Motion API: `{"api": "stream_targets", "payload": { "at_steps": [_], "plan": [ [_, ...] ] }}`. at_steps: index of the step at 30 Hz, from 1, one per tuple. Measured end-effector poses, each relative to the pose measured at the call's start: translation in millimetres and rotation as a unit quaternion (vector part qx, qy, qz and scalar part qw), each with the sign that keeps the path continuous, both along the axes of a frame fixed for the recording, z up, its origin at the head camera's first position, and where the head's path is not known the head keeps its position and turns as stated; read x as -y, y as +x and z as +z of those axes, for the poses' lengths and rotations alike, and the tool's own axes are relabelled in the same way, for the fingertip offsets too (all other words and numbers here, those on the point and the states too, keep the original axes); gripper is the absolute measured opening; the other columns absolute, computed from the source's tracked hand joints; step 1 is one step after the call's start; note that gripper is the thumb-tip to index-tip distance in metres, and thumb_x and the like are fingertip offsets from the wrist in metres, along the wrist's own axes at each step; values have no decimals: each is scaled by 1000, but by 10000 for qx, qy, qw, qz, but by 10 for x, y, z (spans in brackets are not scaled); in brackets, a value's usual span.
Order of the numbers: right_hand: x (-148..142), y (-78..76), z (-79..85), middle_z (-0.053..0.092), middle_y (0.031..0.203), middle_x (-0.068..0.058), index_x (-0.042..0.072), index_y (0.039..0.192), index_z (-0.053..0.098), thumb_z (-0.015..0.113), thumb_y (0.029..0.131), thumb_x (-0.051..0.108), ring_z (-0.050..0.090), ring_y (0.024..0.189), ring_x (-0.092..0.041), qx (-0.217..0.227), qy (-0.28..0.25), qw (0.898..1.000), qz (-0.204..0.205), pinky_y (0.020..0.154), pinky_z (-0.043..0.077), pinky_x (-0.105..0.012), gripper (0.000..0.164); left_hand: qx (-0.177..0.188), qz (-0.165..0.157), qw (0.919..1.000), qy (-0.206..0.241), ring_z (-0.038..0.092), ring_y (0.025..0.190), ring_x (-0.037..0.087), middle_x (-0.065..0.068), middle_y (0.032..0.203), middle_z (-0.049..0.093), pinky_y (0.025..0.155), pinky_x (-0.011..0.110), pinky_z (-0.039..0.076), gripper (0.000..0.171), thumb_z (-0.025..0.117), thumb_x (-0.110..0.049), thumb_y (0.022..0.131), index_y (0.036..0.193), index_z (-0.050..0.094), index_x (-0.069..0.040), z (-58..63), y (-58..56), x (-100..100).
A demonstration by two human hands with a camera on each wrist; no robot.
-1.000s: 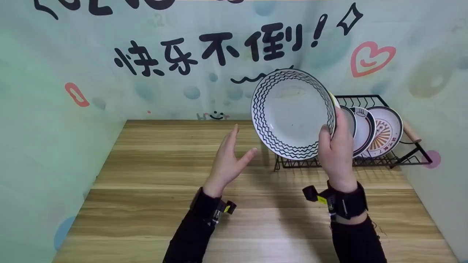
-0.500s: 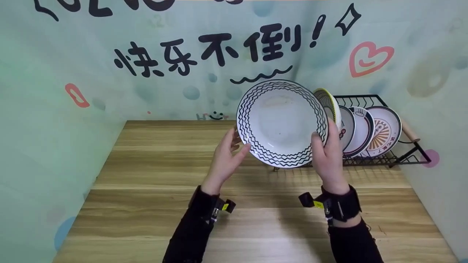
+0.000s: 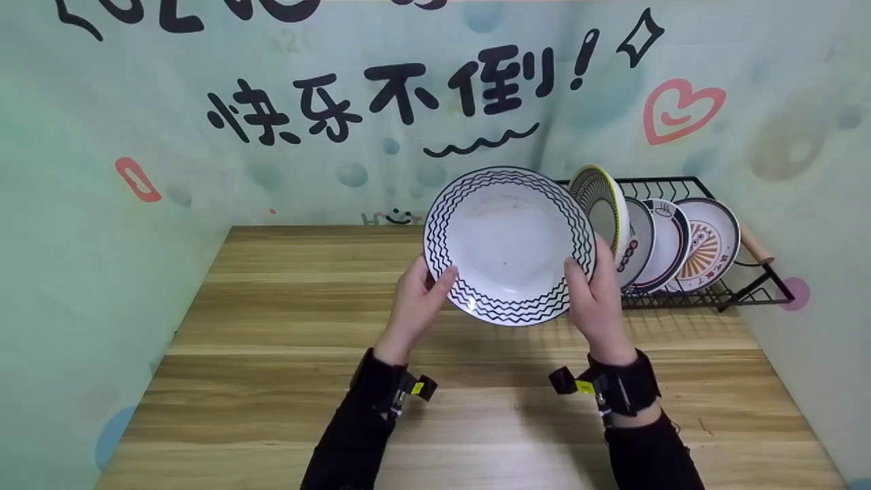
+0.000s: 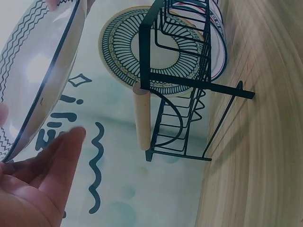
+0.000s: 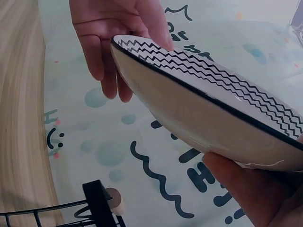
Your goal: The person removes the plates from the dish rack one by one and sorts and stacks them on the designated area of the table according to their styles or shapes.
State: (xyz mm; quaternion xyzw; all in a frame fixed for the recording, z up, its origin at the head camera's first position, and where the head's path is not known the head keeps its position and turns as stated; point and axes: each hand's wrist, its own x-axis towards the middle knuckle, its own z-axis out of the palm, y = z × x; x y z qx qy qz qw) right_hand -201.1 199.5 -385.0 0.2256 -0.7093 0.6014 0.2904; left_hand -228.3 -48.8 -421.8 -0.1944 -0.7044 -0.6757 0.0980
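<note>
A white deep plate [image 3: 507,238] with a black zigzag border is held up over the table, its inside tilted toward me. My left hand [image 3: 414,299] holds its left rim, thumb on the front face and fingers behind. On the opposite rim my right hand [image 3: 600,306] grips it, thumb in front. The right wrist view shows the plate's plain underside [image 5: 189,109], with the left hand [image 5: 111,23] at the far rim and right-hand fingers [image 5: 251,184] beneath. In the left wrist view, the left fingers [image 4: 61,165] lie behind the plate [image 4: 42,71].
A black wire dish rack [image 3: 755,292] stands at the back right of the wooden table [image 3: 286,354]. It holds a yellow-rimmed bowl [image 3: 616,204] and several upright plates, the rightmost plate [image 3: 711,238] bearing an orange sunburst. A printed backdrop [image 3: 326,41] rises behind.
The deep plate has moved left and down, away from the rack, in my right hand. My left hand, apart from it at first, now holds its left rim. The yellow-rimmed bowl is uncovered.
</note>
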Motion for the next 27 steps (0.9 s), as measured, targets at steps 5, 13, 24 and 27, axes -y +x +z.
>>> {"api": "stream_targets", "payload": {
  "at_steps": [5,13,24,27],
  "plan": [
    [-2,-27,-42,48,132,-28,-13,141,38,40,94,-11,55,113,-20,71,-79,9999,-14,95,52,-29,47,44,-61,9997,216,64,83,21,19,99,66,73,30,57,26,55,-9,100,116,58,12,6,17,28],
    [-22,-56,-52,52,129,-24,-12,140,40,40,93,-12,58,111,-23,74,-99,9996,238,94,52,-31,47,3,48,10000,56,63,81,20,17,94,65,71,29,56,21,53,-7,101,109,58,12,8,86,75],
    [-39,-27,-1,47,133,-32,-13,143,35,42,94,-9,56,115,-21,256,-91,9987,429,96,51,-30,49,-60,356,9992,139,62,78,21,19,92,66,68,29,57,18,56,-3,97,104,61,13,138,284,114],
    [-46,-39,5,48,132,-32,-13,142,36,43,94,-10,57,114,-21,321,-73,9981,525,95,52,-30,49,-100,480,9988,71,60,74,21,18,88,65,65,28,55,17,57,-2,96,102,61,13,172,335,124]
  ]
}}
